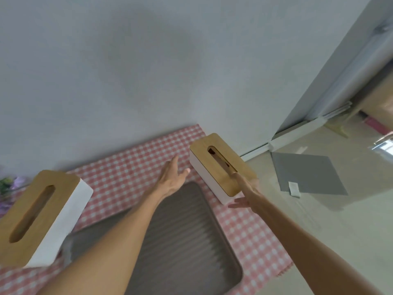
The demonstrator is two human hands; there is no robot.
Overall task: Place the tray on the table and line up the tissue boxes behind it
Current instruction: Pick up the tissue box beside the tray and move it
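A grey ribbed tray point(180, 241) lies on the pink checked tablecloth point(131, 165), partly under my left forearm. One white tissue box with a wooden lid point(221, 165) stands at the table's right end, beyond the tray's far right corner. A second such box point(40, 216) sits at the left, tilted, by the tray's left edge. My left hand point(172, 177) is open, fingers spread, above the cloth just left of the right box, apart from it. My right hand point(246, 192) is open at that box's near right end, a finger lying on the lid.
A grey wall runs close behind the table. To the right the table ends and a pale floor drops away, with a grey mat point(308, 175) on it and a door frame point(319, 116). Purple flowers point(10, 182) show at the far left edge.
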